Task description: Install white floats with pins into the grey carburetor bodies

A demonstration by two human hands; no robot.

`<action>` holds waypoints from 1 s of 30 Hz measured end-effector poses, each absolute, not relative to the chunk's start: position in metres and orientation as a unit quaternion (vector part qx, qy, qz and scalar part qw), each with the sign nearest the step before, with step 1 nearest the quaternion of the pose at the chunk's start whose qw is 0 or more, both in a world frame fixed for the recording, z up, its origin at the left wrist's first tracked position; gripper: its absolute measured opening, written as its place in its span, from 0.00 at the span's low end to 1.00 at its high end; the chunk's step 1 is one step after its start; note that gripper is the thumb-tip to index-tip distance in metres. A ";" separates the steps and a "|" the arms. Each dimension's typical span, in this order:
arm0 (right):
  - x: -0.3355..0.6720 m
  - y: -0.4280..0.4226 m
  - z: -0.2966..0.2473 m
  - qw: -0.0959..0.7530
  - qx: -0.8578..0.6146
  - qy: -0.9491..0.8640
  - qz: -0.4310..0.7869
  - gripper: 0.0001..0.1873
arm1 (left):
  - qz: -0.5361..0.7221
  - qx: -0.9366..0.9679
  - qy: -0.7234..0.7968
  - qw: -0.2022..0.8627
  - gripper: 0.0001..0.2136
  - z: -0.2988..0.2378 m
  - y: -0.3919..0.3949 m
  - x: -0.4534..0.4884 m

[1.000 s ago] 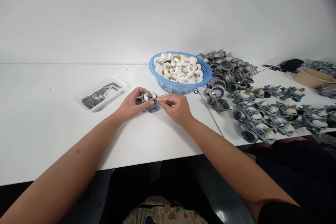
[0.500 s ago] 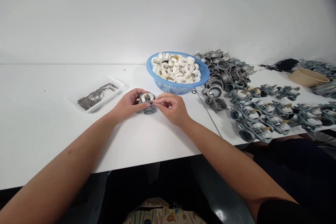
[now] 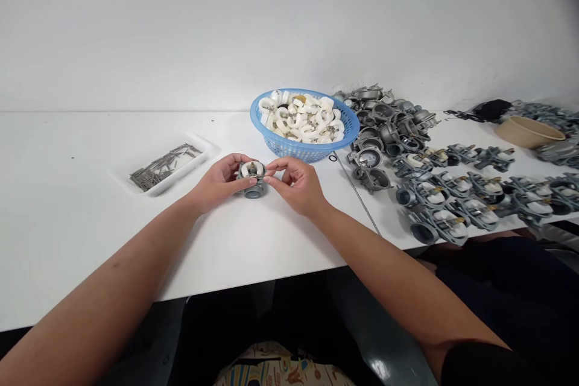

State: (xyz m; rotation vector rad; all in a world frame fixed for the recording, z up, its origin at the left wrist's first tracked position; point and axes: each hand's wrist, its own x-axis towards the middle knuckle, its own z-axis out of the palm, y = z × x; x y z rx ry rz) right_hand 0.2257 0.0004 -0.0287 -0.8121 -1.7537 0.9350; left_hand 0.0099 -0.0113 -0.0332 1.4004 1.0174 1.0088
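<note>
A grey metal carburetor body with a white ring-shaped float and a brass part in its middle sits on the white table. Around its left side my left hand is closed, the thumb lying along the near edge. My right hand has thumb and index finger pinched at the carburetor's right edge, beside the float's hinge. Whatever is between those fingertips is too small to make out. To the left lies a white tray of thin metal pins.
A blue basket heaped with white floats stands behind my hands. Right of it are piled metal bowls and rows of carburetors with floats. A black ring lies by the table seam. Farther right is a tan bowl.
The carburetor and both hands appear slightly further left, as does the whole scene. My right fingertips stay at the carburetor's right edge, and the left hand keeps its hold.
</note>
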 end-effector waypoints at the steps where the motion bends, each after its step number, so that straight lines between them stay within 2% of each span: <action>1: 0.226 0.001 -0.029 0.475 -0.333 -0.716 0.388 0.09 | 0.427 0.589 0.428 0.536 0.22 -0.033 -0.011 0.010; 14: 0.225 -0.002 -0.028 0.474 -0.337 -0.710 0.397 0.07 | 0.420 0.593 0.425 0.540 0.23 -0.036 -0.009 0.006; 25: 0.227 -0.008 -0.023 0.448 -0.370 -0.737 0.346 0.05 | 0.418 0.590 0.417 0.551 0.23 -0.034 -0.010 0.007; 30: 0.227 -0.009 -0.020 0.446 -0.361 -0.745 0.341 0.08 | 0.414 0.594 0.420 0.548 0.23 -0.035 -0.010 0.005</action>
